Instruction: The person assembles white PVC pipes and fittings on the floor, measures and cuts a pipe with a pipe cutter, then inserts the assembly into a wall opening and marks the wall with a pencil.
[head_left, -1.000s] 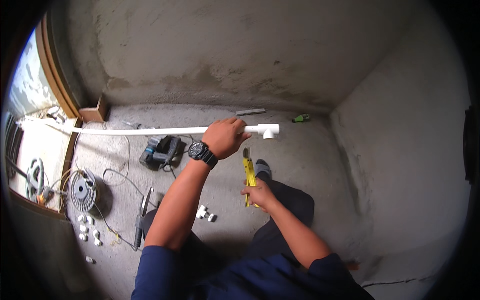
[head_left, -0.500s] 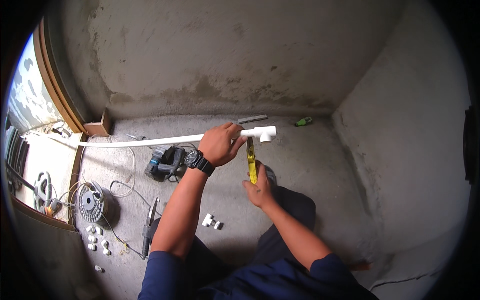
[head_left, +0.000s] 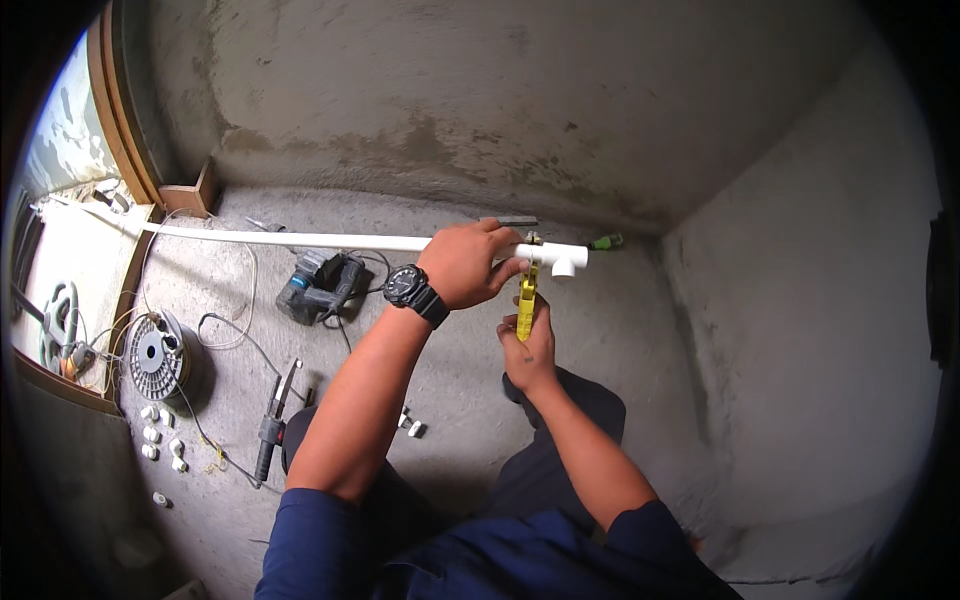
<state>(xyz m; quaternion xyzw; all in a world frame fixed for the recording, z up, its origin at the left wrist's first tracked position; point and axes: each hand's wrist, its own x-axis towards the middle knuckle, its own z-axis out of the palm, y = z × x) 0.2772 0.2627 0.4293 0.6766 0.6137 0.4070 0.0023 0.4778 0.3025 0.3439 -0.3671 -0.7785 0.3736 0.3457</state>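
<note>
My left hand [head_left: 462, 264], with a black watch on its wrist, is wrapped round a long white plastic pipe [head_left: 320, 241] near its right end. The pipe runs off to the left and bends slightly. A white tee fitting [head_left: 565, 256] sits on the right end, its branch pointing down. My right hand [head_left: 530, 352] grips the yellow handle of a pipe cutter [head_left: 526, 308] from below. The cutter's head is at the pipe, between my left fingers and the tee. Whether the blade touches the pipe is hard to make out.
On the concrete floor lie a rotary hammer drill [head_left: 315, 288], a cable reel [head_left: 155, 358], several small white fittings [head_left: 152, 434], a black-handled tool with a metal blade [head_left: 272, 425], a green tool [head_left: 605, 242] and a flat grey bar [head_left: 515, 221]. Bare walls [head_left: 480, 110] stand behind and right.
The cutter has come up from below the pipe, and its head now reaches the pipe beside the tee. The view has shifted, with floor items appearing further left and higher.
</note>
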